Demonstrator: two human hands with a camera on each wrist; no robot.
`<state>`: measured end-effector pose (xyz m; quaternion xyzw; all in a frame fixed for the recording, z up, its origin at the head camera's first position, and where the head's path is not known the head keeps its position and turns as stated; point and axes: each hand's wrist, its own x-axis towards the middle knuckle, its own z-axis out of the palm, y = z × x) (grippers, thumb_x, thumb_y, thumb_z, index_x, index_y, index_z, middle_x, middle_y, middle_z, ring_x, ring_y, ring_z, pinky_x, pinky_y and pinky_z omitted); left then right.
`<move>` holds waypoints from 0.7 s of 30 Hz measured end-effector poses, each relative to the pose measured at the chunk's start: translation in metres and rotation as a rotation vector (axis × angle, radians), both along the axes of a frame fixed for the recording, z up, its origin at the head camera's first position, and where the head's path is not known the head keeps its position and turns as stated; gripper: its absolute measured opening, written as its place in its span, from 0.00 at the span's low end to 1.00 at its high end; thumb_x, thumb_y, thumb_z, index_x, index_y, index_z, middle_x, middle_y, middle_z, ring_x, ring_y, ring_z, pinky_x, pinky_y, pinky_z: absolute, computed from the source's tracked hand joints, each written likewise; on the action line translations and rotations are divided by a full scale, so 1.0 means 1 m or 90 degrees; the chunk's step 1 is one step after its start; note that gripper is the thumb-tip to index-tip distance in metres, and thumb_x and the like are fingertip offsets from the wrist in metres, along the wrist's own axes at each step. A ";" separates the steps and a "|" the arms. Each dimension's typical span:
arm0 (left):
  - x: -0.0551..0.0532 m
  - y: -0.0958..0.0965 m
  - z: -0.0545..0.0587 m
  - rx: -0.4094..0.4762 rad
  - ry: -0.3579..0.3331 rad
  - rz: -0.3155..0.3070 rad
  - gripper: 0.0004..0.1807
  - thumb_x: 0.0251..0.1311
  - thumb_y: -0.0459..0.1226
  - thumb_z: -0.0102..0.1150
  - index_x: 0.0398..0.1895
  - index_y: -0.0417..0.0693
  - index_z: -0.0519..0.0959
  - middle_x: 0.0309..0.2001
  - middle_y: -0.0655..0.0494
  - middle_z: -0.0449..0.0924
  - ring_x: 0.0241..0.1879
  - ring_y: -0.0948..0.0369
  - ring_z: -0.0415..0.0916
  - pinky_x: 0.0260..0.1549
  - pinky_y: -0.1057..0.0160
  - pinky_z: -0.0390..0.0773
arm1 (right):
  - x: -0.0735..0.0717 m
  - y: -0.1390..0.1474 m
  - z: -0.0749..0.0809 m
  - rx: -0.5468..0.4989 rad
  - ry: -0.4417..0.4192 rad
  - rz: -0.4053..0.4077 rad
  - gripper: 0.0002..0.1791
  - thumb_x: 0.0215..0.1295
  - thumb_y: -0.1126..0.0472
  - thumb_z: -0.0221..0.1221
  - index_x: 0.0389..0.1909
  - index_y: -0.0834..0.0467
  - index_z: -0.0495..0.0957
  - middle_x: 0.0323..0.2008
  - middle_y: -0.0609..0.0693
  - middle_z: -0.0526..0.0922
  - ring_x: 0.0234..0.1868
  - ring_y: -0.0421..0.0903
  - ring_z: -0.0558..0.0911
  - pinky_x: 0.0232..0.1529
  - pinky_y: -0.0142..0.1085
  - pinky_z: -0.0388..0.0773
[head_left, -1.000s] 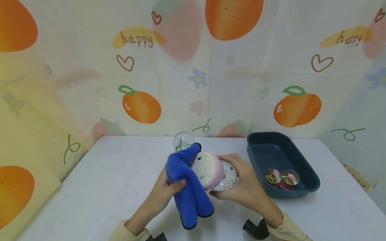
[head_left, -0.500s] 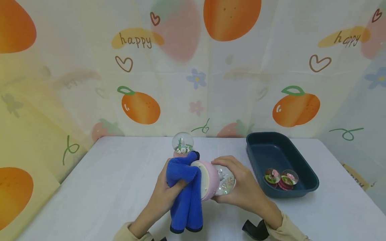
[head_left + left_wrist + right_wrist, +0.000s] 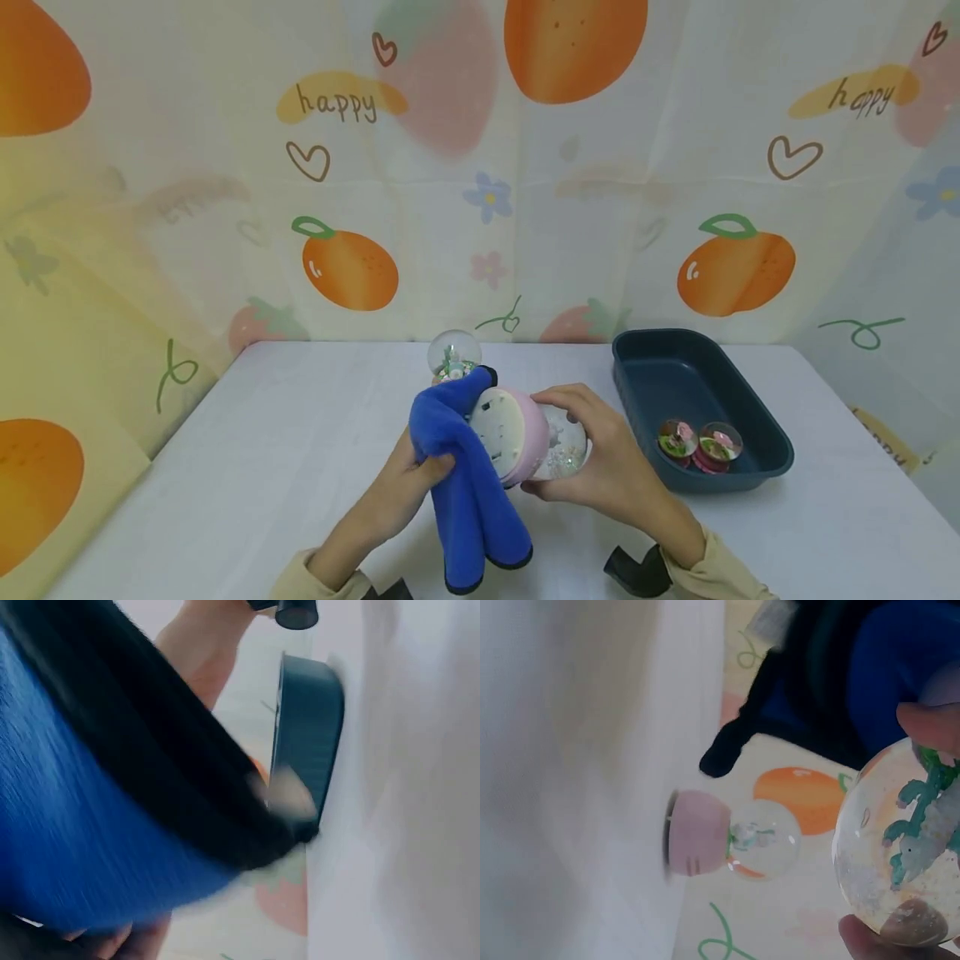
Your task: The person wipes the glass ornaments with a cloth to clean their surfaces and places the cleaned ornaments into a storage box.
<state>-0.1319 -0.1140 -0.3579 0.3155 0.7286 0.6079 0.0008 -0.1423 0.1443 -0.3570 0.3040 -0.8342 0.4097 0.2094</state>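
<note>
My right hand grips a snow globe by its clear ball, tipped sideways so the pale underside of its pink base faces left. Glitter and a small white and teal figure show inside the ball in the right wrist view. In my left hand is a blue cloth with black edging, pinched under the thumb and hanging down in folds. The cloth lies right at the globe's base. Behind the cloth stands a second snow globe, upright, its pink base seen in the right wrist view.
A dark blue tray sits at the right of the white table, with two small globes in its near end. A curtain printed with oranges hangs behind the table.
The held globe's base swung away and then back to show its underside again. The cloth shifted over the base with my left hand. The tray and the standing globe stayed put.
</note>
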 end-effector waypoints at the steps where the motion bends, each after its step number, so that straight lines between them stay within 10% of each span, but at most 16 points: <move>1: 0.001 0.001 0.000 -0.014 -0.009 -0.005 0.31 0.71 0.44 0.53 0.71 0.42 0.56 0.64 0.48 0.67 0.63 0.59 0.67 0.60 0.52 0.71 | 0.000 -0.001 0.000 0.003 0.002 -0.005 0.48 0.28 0.57 0.84 0.59 0.50 0.75 0.55 0.45 0.79 0.53 0.44 0.78 0.51 0.43 0.80; 7: 0.001 0.010 0.001 -0.022 -0.030 0.035 0.45 0.60 0.36 0.65 0.75 0.66 0.50 0.74 0.54 0.57 0.71 0.46 0.59 0.62 0.33 0.60 | 0.001 -0.004 -0.002 0.033 0.013 -0.013 0.49 0.27 0.56 0.84 0.59 0.51 0.75 0.56 0.46 0.78 0.55 0.44 0.78 0.52 0.49 0.82; 21: -0.006 0.004 -0.005 0.005 0.080 0.170 0.24 0.66 0.28 0.54 0.65 0.40 0.67 0.61 0.43 0.74 0.59 0.68 0.72 0.56 0.65 0.74 | -0.001 0.002 0.000 0.032 0.005 0.016 0.49 0.27 0.57 0.85 0.59 0.49 0.74 0.56 0.45 0.78 0.55 0.42 0.77 0.54 0.45 0.81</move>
